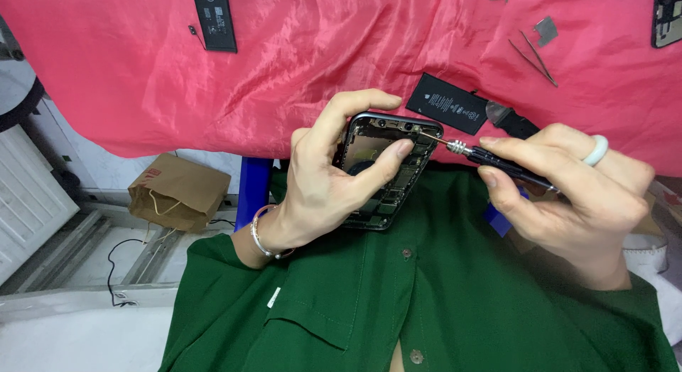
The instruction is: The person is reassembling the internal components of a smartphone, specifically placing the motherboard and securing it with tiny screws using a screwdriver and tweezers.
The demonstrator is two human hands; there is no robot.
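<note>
- The left hand [320,187] is closed around an opened phone housing [383,169], held up in front of the green shirt [398,308]: the fingers curl over its top edge and left side, and the thumb presses across the exposed inside, near the middle.
- The housing is dark with a shiny rim, its open side towards the camera, showing small boards and metal parts inside; it is tilted, top end towards the table.
- The right hand [575,194] pinches a thin black precision screwdriver [497,162] between thumb and fingers, the other fingers folded in. Its silver tip touches the upper right corner of the housing, just beside the left thumb tip.
- A pale ring [595,150] sits on a finger of the right hand; a silver bracelet [261,233] circles the left wrist.
- Beyond the hands the table is covered with a shiny pink-red cloth [320,52] that hangs over the near edge.
- On the cloth, just past the housing, lies a flat black phone battery [447,103]; a second black battery [214,18] lies well apart at the upper left.
- Metal tweezers [533,56] and a small grey metal plate [545,29] lie at the upper right; a dark phone part [666,17] is cut off by the right edge.
- Below the table at the left, a brown paper bag [177,191] stands on the floor, near a black cable [114,269] and a white slatted panel [28,194].
</note>
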